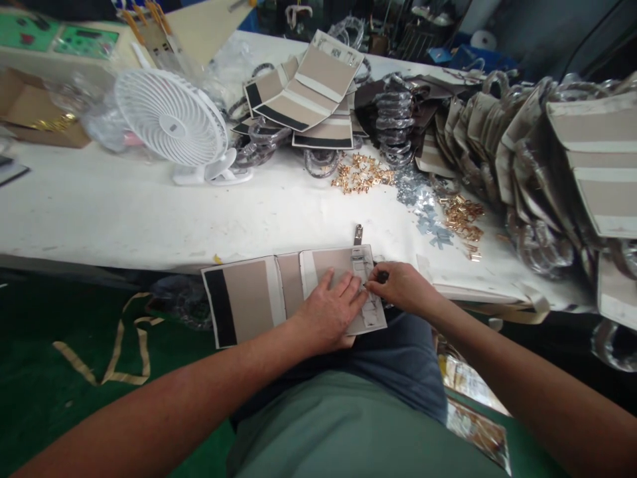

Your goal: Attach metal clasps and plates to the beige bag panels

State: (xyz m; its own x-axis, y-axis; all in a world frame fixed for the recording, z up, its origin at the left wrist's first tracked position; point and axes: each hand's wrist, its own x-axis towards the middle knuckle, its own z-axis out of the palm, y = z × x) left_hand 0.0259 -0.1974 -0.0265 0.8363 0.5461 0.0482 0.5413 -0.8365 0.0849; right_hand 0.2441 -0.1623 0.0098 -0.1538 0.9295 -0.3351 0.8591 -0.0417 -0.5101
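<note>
A beige bag panel (pixel 249 292) with white bands and a black strip at its left end lies across my lap, against the table's front edge. My left hand (pixel 328 309) rests on its right half, fingers stretched out over the beige surface. Close to those fingertips, my right hand (pixel 401 285) pinches at a pale strip (pixel 358 259) along the panel's right end. What sits between its fingertips is too small to make out. A dark rounded thing shows beside the right fingers. Just beyond the panel's top edge lies a small dark tab with a metal piece (pixel 358 234).
A white clip fan (pixel 172 123) stands at the left of the white table (pixel 124 212). Gold-coloured fasteners (pixel 361 174) and flat grey metal pieces (pixel 430 222) lie in piles. Stacked panels with plastic-wrapped handles (pixel 517 133) crowd the right. Tan tape (pixel 119 345) trails over the green floor.
</note>
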